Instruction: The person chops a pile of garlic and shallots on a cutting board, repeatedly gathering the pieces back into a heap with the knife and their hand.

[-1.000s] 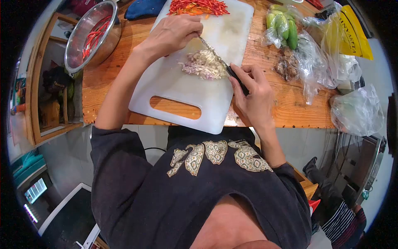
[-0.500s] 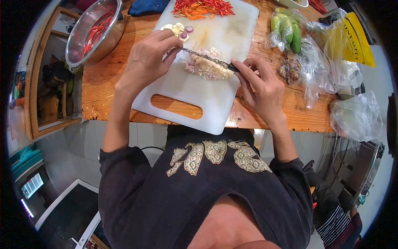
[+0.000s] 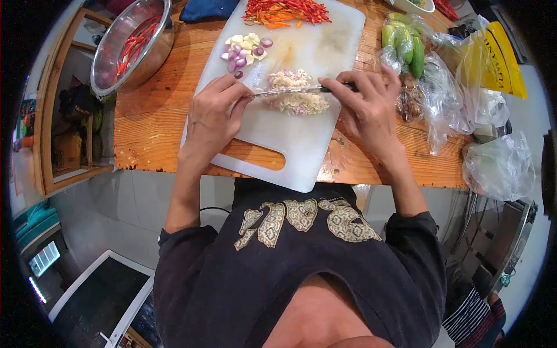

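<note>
A knife [image 3: 287, 90] with a dark handle lies level across a pile of chopped shallot and garlic [image 3: 299, 104] on the white cutting board [image 3: 261, 130]. My right hand [image 3: 368, 101] is closed round its handle. The fingers of my left hand [image 3: 217, 107] pinch the blade near its tip. Just beyond my left hand sit whole shallots [image 3: 237, 58] and pale garlic cloves [image 3: 246, 42]. Sliced red and orange chillies [image 3: 284, 11] are heaped at the board's far end.
A metal bowl [image 3: 156, 58] with red chillies [image 3: 138, 43] stands at the table's left. To the right are bagged green cucumbers [image 3: 409, 46], clear plastic bags [image 3: 444, 95] and a yellow bag [image 3: 502, 61]. The board's handle end overhangs the wooden table's [image 3: 145, 133] near edge.
My left hand has come nearer to me, uncovering more shallots. The knife has gone from slanted to nearly level, and the chopped pile now shows on both sides of the blade.
</note>
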### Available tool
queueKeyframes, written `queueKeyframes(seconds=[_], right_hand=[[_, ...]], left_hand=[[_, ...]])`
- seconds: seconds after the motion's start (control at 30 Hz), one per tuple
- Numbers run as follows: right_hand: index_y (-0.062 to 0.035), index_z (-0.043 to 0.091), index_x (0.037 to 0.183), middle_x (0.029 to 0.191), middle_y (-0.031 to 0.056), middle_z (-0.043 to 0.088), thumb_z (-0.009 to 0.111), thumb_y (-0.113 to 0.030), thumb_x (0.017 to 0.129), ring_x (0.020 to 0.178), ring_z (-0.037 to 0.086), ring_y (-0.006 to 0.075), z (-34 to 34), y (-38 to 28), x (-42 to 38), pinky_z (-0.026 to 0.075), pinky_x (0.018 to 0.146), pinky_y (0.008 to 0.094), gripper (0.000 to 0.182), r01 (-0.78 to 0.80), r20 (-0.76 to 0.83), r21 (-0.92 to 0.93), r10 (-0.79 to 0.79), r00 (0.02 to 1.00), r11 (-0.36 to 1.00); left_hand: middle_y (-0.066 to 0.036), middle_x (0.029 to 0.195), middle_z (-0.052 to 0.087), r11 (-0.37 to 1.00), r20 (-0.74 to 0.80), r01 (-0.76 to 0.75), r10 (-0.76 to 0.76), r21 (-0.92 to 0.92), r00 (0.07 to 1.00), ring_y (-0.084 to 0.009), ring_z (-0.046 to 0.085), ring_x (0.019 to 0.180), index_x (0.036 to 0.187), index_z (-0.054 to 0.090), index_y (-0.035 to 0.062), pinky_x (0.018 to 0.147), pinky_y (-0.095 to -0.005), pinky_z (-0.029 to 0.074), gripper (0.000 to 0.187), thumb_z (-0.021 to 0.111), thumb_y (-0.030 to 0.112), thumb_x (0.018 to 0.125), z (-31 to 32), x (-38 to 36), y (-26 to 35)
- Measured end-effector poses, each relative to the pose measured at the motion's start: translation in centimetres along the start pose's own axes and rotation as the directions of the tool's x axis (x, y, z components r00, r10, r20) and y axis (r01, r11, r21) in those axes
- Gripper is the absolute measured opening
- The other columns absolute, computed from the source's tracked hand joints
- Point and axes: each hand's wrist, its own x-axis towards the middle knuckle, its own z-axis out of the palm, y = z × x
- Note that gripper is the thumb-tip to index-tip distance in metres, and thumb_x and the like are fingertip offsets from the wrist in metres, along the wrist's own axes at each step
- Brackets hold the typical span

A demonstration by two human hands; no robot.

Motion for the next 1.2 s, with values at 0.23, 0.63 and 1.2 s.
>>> queueKeyframes(seconds=[0.23, 0.63, 1.2], right_hand=[[-0.0274, 0.076, 0.12, 0.102, -0.0029, 0.065, 0.075, -0.01, 0.079, 0.101, 0.061, 0.0192, 0.6, 0.7, -0.4, 0.029, 0.113, 0.0547, 0.045, -0.015, 0.023, 0.033, 0.014, 1.0, 0.999], [-0.0261, 0.076, 0.121, 0.105, -0.0015, 0.065, 0.074, -0.006, 0.078, 0.104, 0.061, 0.0204, 1.6, 3.8, 2.2, 0.027, 0.117, 0.0532, 0.047, 0.126, 0.062, 0.053, -0.13, 0.99, 0.991], [-0.0274, 0.074, 0.126, 0.108, 0.0005, 0.064, 0.068, 0.006, 0.072, 0.106, 0.062, 0.0229, 2.0, 4.5, 4.8, 0.018, 0.123, 0.0661, 0.064, 0.246, 0.03, 0.105, -0.251, 0.968, 0.964]], left_hand=[[-0.01, 0.084, 0.058, 0.999, -0.049, 0.014, -0.013, 0.034, 0.999, -0.0306, 0.062, 0.085, 0.085, 0.064, 0.0034, 0.07, -0.0425, 0.05, 0.011, 0.071, -0.003, 0.08, 1.3, -1.2, 1.0], [-0.012, 0.082, 0.057, 0.996, -0.125, 0.085, -0.088, -0.029, 0.988, -0.0334, 0.06, 0.082, 0.086, 0.063, 0.0003, 0.07, -0.0439, 0.048, 0.01, 0.069, -0.006, 0.08, 2.3, -1.5, 2.2], [-0.014, 0.083, 0.057, 0.972, -0.171, 0.222, -0.232, -0.077, 0.958, -0.0346, 0.059, 0.083, 0.086, 0.065, -0.0013, 0.073, -0.0446, 0.048, 0.011, 0.068, -0.009, 0.078, 2.9, -2.1, 3.2]])
